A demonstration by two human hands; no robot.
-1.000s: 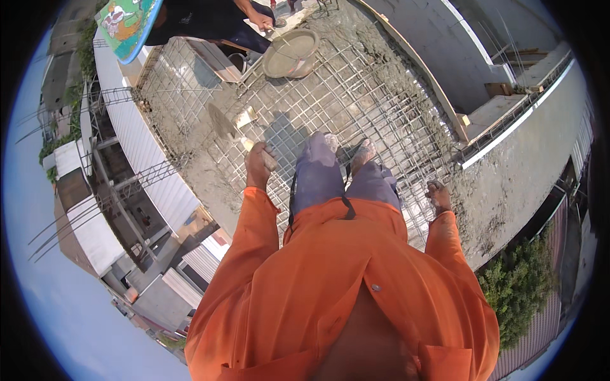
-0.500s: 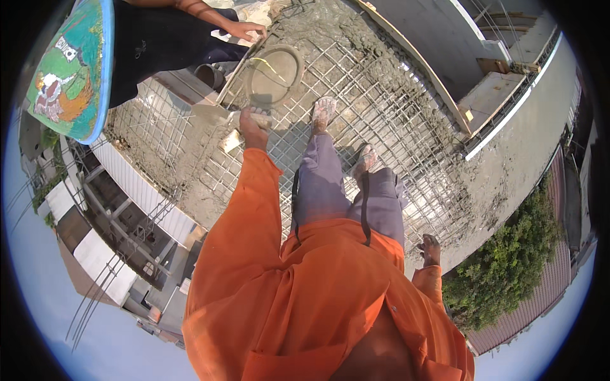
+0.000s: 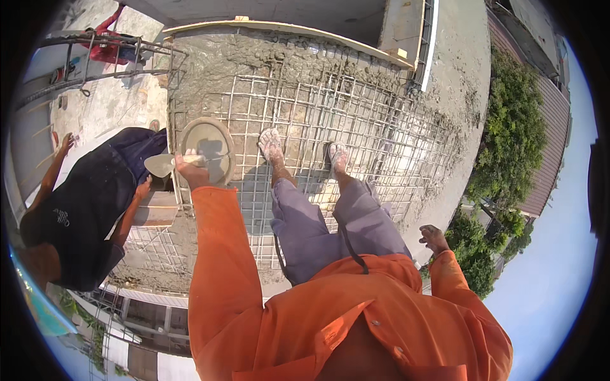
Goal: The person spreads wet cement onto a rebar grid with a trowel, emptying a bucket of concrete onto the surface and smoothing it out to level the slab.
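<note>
My left hand (image 3: pixel 192 173) is closed around the handle of a trowel (image 3: pixel 159 166), whose rounded, pointed grey blade sticks out to the left. The hand overlaps the lower left part of a round, cement-coated tub (image 3: pixel 230 150); whether it touches the tub I cannot tell. Off to the right, my right hand (image 3: pixel 434 239) hangs empty, its fingers loosely bent and apart. Both my bare, cement-covered feet (image 3: pixel 271 145) stand on a steel rebar mesh (image 3: pixel 298 114).
Wet concrete (image 3: pixel 248 54) lies along the far side against a wooden form board (image 3: pixel 286 26). A co-worker in a black shirt (image 3: pixel 82 197) bends close at the left, one hand near my trowel. Farther off is a person in red (image 3: pixel 108 44). Trees (image 3: pixel 508 127) stand beyond the right edge.
My view has turned, and the scene has swung round to the left. My left hand, still holding the trowel, is now over the tub's edge. The co-worker shows more fully.
</note>
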